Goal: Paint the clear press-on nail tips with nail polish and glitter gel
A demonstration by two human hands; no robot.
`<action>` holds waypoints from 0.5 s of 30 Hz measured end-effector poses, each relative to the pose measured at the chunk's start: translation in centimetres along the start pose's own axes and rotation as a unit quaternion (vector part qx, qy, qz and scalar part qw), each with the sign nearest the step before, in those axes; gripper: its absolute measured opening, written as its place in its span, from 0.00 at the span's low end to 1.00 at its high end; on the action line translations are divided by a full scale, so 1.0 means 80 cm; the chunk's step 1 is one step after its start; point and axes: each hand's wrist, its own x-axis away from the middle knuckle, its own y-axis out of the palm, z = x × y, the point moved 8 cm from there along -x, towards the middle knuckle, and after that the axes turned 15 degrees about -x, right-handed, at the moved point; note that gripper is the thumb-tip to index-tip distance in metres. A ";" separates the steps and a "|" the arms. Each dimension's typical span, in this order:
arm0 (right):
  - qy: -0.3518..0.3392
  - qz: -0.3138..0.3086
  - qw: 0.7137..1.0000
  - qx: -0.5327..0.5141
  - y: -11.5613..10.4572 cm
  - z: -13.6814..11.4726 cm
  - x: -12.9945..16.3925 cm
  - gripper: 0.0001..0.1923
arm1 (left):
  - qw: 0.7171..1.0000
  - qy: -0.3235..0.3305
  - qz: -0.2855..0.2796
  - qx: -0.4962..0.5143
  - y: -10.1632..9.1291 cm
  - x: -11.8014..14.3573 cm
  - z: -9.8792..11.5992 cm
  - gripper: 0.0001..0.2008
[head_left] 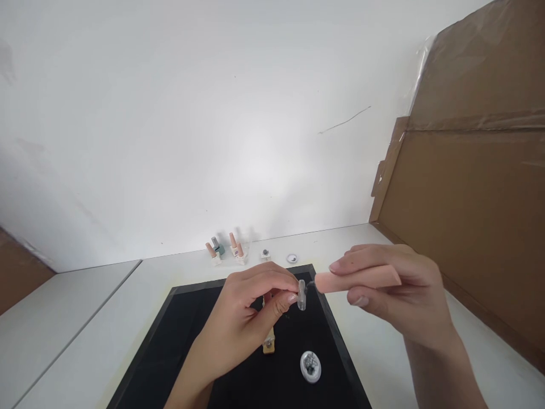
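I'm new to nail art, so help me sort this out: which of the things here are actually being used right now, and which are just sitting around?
In use:
- left hand pinching a clear nail tip
- right hand holding a peach-handled brush to it

Lying about:
- small open jar and wooden stand on the black mat
- polish bottles by the wall
- cardboard box

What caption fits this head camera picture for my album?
Left hand pinches a clear nail tip while right hand brushes it using a peach polish cap above a black mat.

right hand (395,295) brushes nail tip (302,294) in left hand (251,318).
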 end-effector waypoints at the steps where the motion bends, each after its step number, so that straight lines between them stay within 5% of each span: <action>1: 0.001 0.001 1.000 0.000 0.000 0.000 0.000 0.09 | 1.000 0.000 -0.001 0.002 0.000 0.001 0.000 0.09; 15: 0.000 -0.003 0.998 -0.061 0.002 0.000 -0.001 0.12 | 0.993 -0.084 -0.006 0.079 -0.002 0.001 -0.016 0.08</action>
